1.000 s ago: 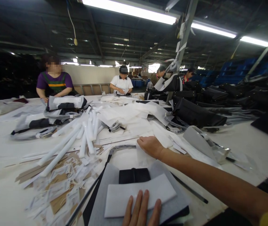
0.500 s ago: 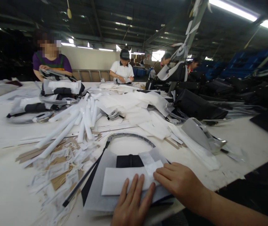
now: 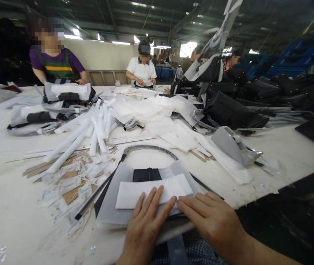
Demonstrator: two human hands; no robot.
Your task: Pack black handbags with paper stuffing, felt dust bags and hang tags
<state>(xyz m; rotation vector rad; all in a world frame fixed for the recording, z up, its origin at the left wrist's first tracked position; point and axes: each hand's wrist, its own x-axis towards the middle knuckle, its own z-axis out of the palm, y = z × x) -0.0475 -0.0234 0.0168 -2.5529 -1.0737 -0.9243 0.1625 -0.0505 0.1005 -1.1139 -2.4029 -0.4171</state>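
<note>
A black handbag point(image 3: 99, 205) lies flat in front of me, its curved handle point(image 3: 150, 148) wrapped in clear plastic. Thin white paper point(image 3: 109, 219) covers most of the bag, leaving a black flap or strap piece point(image 3: 146, 175) showing. Across the middle lies a folded white foam or paper strip point(image 3: 129, 195). My left hand point(image 3: 147, 222) rests on the strip's lower edge with fingers spread. Beside it, the outstretched fingers of my right hand point(image 3: 212, 213) press on the strip's right part and the paper. What lies under the right palm is hidden.
Loose tags with strings point(image 3: 76, 184) and white foam tubes point(image 3: 71, 149) lie on the left. White sheets point(image 3: 151, 114) are heaped beyond the bag. Wrapped bags point(image 3: 67, 94) stand far left, black bags point(image 3: 228, 110) right. Two co-workers point(image 3: 143, 70) work across the table point(image 3: 16, 158).
The white strip now reaches further right, flat over the paper where a folded piece showed before. My right hand is slightly lower and closer to the left one. The view has shifted.
</note>
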